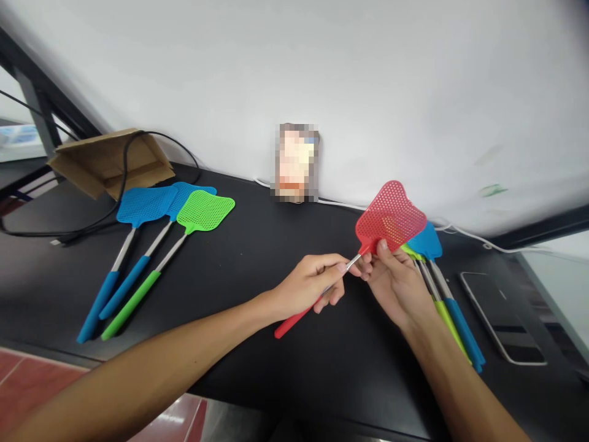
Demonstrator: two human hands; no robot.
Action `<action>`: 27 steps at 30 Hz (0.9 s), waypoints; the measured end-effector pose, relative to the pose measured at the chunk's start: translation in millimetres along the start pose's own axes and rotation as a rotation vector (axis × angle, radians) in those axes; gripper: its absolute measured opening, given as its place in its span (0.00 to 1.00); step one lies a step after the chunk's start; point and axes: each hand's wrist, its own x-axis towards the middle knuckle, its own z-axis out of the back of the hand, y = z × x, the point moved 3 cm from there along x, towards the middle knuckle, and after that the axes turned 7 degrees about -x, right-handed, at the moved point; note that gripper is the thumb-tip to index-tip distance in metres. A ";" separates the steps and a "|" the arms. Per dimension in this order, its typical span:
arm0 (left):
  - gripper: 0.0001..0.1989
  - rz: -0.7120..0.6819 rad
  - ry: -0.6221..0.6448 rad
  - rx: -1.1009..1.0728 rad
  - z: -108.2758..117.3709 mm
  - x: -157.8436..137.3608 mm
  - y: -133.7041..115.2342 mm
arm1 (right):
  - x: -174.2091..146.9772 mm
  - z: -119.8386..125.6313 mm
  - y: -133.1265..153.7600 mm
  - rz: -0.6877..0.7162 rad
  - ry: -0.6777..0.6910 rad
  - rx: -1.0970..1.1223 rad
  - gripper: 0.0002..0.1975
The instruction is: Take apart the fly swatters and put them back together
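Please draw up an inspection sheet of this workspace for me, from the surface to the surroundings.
Surface: black table, a few small specks.
Job's things: red swatter held up; two blue swatters and a green swatter at left; blue and yellow-green swatters at right, partly hidden.
Clutter: phone at right; open cardboard box at back left; pixelated object near the wall.
Hands: left hand grips the red shaft's metal part; right hand pinches near its head.
Cables: black cable crosses the box; white cable along the wall.
Surroundings: white wall, red floor tiles.
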 end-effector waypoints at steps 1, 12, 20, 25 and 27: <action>0.20 0.001 -0.002 0.001 -0.2 0.0 0.7 | 0.1 0.0 0.0 -0.001 0.005 0.004 0.12; 0.19 -0.006 0.036 -0.106 -0.5 -3.2 -2.4 | -1.7 -1.1 2.7 0.038 0.077 -0.014 0.13; 0.14 0.149 0.224 -0.533 -7.0 -5.7 -2.6 | -2.9 -5.1 8.5 0.065 0.207 -0.001 0.15; 0.12 0.198 0.301 -0.700 -9.7 -7.3 -3.7 | -5.0 -6.0 8.9 0.092 0.276 -0.004 0.17; 0.12 0.207 0.298 -0.717 -10.1 -7.5 -3.8 | -5.4 -4.5 7.6 0.100 0.267 -0.024 0.16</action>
